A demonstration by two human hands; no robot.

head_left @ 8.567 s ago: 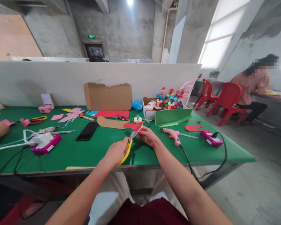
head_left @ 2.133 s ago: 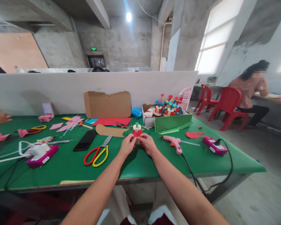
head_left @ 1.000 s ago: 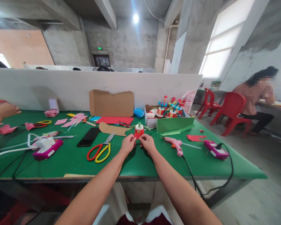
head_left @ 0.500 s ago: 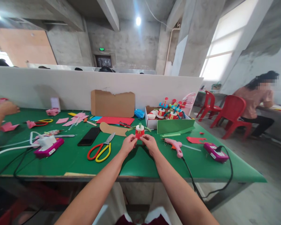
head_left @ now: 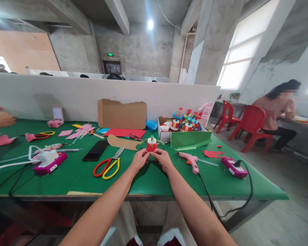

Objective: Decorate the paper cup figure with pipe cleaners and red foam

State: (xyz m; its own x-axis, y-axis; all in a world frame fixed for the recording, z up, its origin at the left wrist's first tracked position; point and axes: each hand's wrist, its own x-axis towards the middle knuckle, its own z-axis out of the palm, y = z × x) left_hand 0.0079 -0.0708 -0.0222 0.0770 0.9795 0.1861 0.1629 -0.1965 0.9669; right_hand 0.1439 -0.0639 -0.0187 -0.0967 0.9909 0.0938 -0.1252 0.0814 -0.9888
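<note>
A small red paper-cup figure (head_left: 151, 145) with a white top, a green coil on it and green folded-paper arms is held upright above the green table (head_left: 143, 186). My left hand (head_left: 140, 159) pinches its lower left edge. On the lower right edge, my right hand (head_left: 161, 158) pinches it too, fingertips close to the left ones. Scissors (head_left: 108, 164) with one red and one yellow handle lie left of my hands, blades partly open. To the right rests a pink glue gun (head_left: 190, 160) with a clear glue stick in its back.
A box (head_left: 190, 139) of several similar figures stands behind. Left are a black phone (head_left: 95, 150) and a purple power strip (head_left: 50, 164); another purple strip (head_left: 234, 167) with a cord sits right. A co-worker's hand (head_left: 2, 119) is at far left. Cardboard (head_left: 122, 114) leans on the partition.
The view has shifted slightly, so everything appears a little further left. Both hands keep their pinch on the figure, which has barely moved. The co-worker's hand at far left has shifted left.
</note>
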